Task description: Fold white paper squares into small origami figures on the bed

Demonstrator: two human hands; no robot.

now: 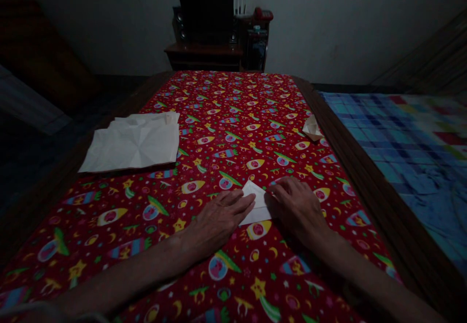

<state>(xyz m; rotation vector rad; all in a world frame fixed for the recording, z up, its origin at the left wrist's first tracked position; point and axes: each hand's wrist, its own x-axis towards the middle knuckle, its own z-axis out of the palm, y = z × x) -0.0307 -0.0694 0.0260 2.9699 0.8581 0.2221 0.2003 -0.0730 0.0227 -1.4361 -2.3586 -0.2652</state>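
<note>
A small piece of white folded paper lies on the red patterned cloth, its top edge rising to a point. My left hand rests flat across its left part, fingers stretched out and pressing on it. At the paper's right edge, my right hand has its fingers curled in and closed on that edge; its thumb and fingertips are partly hidden. Both hands cover the paper's sides, so its full outline does not show.
A stack of creased white sheets lies at the left. Near the right edge sits a small folded paper piece. Beyond the table's far end stand a dark monitor and a red telephone. A blue checked cloth spreads at the right.
</note>
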